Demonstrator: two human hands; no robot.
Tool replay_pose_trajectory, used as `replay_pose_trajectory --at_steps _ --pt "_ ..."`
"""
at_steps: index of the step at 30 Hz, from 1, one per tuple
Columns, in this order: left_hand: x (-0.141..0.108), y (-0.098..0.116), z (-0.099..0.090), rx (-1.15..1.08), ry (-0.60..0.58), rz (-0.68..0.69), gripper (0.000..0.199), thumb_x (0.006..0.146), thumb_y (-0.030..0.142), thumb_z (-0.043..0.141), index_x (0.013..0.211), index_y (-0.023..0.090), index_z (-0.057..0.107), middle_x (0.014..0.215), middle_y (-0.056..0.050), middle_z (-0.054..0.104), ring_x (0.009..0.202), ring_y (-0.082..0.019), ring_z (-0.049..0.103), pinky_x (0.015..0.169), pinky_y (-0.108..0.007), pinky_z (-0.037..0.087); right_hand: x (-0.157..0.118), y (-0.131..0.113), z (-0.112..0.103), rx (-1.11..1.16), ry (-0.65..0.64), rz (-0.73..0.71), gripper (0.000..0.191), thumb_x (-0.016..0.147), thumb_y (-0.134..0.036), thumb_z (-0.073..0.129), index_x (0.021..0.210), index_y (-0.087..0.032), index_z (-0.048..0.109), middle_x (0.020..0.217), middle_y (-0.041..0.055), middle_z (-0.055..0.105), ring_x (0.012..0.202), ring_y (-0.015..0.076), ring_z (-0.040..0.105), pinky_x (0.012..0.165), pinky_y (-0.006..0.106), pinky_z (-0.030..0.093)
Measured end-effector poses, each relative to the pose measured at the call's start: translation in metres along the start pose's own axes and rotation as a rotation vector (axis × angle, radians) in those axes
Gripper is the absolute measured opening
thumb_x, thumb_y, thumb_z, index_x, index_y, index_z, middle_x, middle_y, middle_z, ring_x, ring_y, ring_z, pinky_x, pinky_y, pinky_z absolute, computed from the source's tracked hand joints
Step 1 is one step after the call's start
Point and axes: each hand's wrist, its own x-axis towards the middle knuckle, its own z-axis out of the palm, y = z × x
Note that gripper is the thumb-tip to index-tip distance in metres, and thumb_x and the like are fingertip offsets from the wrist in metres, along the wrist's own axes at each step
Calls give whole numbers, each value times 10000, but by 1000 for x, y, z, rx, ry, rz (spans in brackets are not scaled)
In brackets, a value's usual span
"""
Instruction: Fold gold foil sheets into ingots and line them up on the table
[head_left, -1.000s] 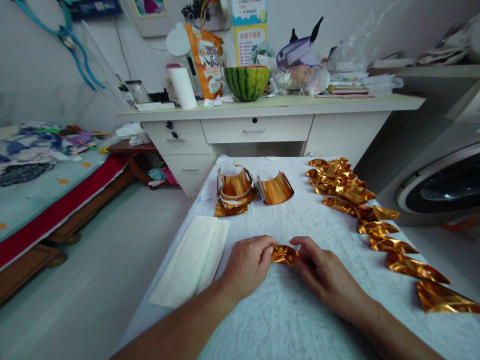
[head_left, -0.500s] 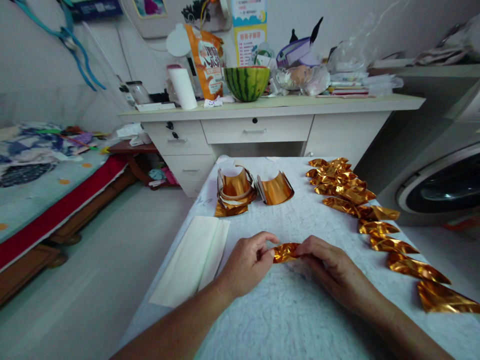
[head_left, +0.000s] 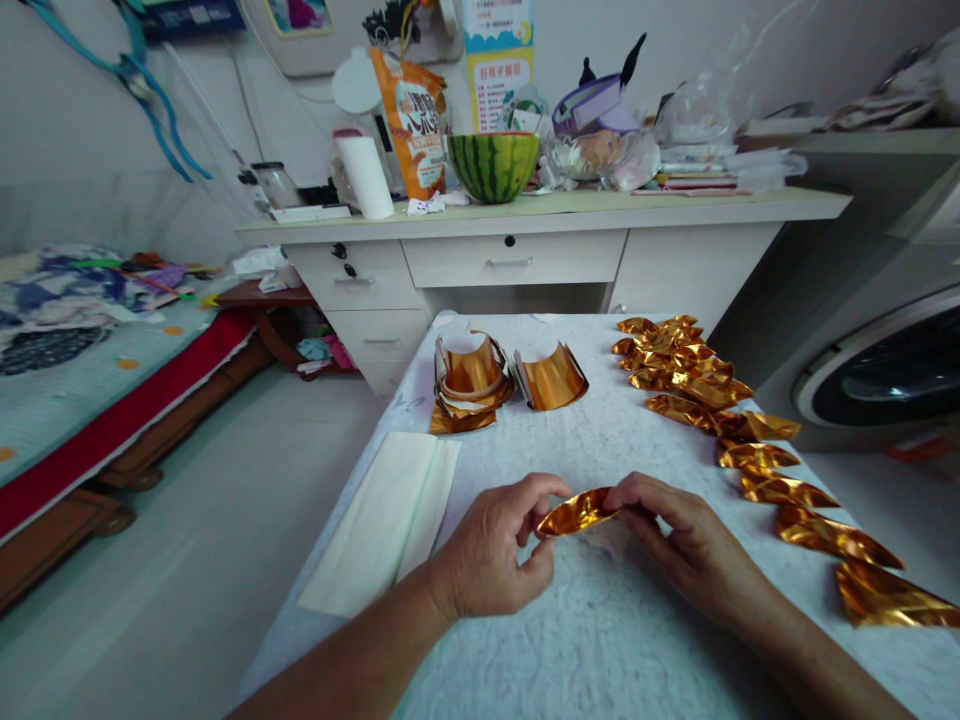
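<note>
A small boat-shaped piece of folded gold foil paper [head_left: 576,513] is held low over the table between my hands. My right hand [head_left: 679,545] pinches its right end between thumb and fingers. My left hand [head_left: 499,545] curls about the left tip, index finger along the upper edge, thumb lower and apart from the foil. Folded gold foil pieces [head_left: 757,488] of like shape form a line down the right side of the table. Farther back stand a curved stack of gold foil sheets [head_left: 471,375] and a smaller curved stack [head_left: 555,378].
A folded pale sheet [head_left: 382,520] lies left of my left hand on the cloth-covered table [head_left: 570,640]. Behind is a white desk [head_left: 517,258] bearing a cut watermelon [head_left: 495,167] and an orange pouch [head_left: 416,130]. A washing machine [head_left: 862,300] stands right, a bed [head_left: 112,370] left.
The foil piece has tilted, its right end higher, and more of its length shows. My left thumb has moved down off it; my right hand has shifted slightly right.
</note>
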Motion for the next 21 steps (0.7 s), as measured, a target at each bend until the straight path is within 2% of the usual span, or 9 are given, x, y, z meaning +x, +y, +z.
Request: replay_pose_trajectory --at_steps 6,10,13,16,18,21 --pt "4 4 -6 -81 -37 16 210 767 70 507 897 174 637 783 -15 628 675 -119 558 649 -233 437 2 -2 -2 46 -18 26 139 965 -244 448 895 -232 567 892 34 627 840 173 606 749 287 489" --pt "6 1 -4 -263 10 -180 84 785 151 589 824 157 664 722 -8 641 665 -117 561 648 -235 436 3 -4 -7 161 -41 46 163 967 -298 457 886 -227 580 942 44 578 896 182 578 804 302 475" --pt "9 -4 1 -590 -20 -356 136 783 249 628 868 145 650 750 -22 665 613 -105 548 568 -216 423 2 -7 -12 327 -119 134 171 948 -365 504 911 -224 592 898 31 573 847 177 572 763 294 480" --pt "11 -7 2 -793 -38 -440 218 751 323 685 861 140 635 739 -28 655 609 -109 556 546 -211 417 1 -8 -15 453 -195 202 211 918 -417 553 907 -214 608 822 16 576 774 163 557 696 274 475" --pt "12 -7 2 -815 -29 -445 247 733 350 717 846 142 644 742 -22 630 647 -116 557 580 -218 424 1 -7 -15 497 -198 237 241 896 -447 583 882 -210 622 769 4 570 713 147 535 651 257 463" --pt "12 -8 1 -763 34 -353 233 723 353 747 818 152 679 848 -22 583 774 -129 547 684 -235 434 0 -4 -13 530 -160 266 277 853 -483 633 854 -206 644 723 -6 560 654 129 499 608 239 442"
